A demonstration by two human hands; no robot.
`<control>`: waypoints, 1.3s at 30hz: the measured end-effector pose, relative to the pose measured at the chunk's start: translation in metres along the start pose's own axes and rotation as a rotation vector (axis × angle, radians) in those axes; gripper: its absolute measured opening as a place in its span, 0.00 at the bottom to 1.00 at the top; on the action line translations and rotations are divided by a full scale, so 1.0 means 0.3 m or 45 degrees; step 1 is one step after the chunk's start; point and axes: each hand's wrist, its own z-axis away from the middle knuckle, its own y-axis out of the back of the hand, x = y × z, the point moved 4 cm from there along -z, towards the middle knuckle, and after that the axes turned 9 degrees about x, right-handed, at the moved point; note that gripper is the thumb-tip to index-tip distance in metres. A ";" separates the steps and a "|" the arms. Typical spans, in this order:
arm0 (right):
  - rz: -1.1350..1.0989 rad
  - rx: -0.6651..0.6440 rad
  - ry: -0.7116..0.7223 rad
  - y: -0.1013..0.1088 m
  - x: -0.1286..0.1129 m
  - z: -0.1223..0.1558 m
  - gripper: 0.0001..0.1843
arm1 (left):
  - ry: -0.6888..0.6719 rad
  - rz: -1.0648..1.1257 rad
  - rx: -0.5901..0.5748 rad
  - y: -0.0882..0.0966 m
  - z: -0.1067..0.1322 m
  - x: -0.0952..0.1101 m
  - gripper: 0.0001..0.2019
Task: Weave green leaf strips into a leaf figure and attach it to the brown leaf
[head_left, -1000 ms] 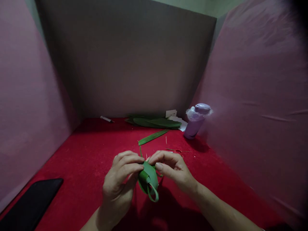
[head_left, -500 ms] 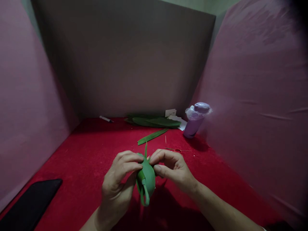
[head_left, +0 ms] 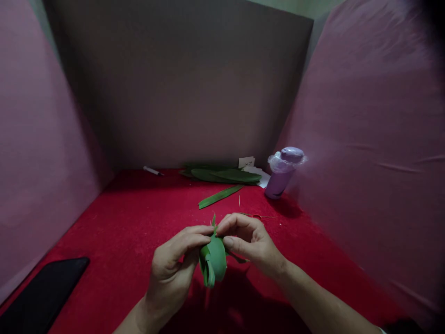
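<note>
Lower centre of frame: folded green leaf (head_left: 218, 260), raised above a red cloth (head_left: 118, 232). Left hand (head_left: 171, 264) grasps its left side, fingers along the upper edge. Right hand (head_left: 259, 243) pinches its upper right, thumb and forefinger close together; exact contact at the fingertips partly hidden. Pointed leaf tip (head_left: 213, 220) stands up between the hands; looped end (head_left: 209, 277) hangs at the bottom.

Centre, beyond the hands: single leaf strip (head_left: 219, 196), lying diagonally; pile of leaves (head_left: 222, 175) behind it. Right of centre: thin pale stick (head_left: 239, 200); purple cup (head_left: 278, 184), tilted, clear plastic (head_left: 276, 162) around its top. Lower left: flat black object (head_left: 45, 292).
</note>
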 end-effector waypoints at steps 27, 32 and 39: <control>0.165 0.159 -0.043 -0.018 0.054 -0.006 0.08 | 0.082 -0.295 0.069 -0.003 0.012 -0.015 0.11; 0.073 0.163 -0.109 -0.008 0.082 -0.016 0.08 | 0.455 -0.122 0.161 0.002 0.013 -0.061 0.06; -0.004 0.190 -0.206 -0.009 0.097 -0.028 0.11 | 0.943 0.213 0.188 -0.006 0.017 -0.112 0.05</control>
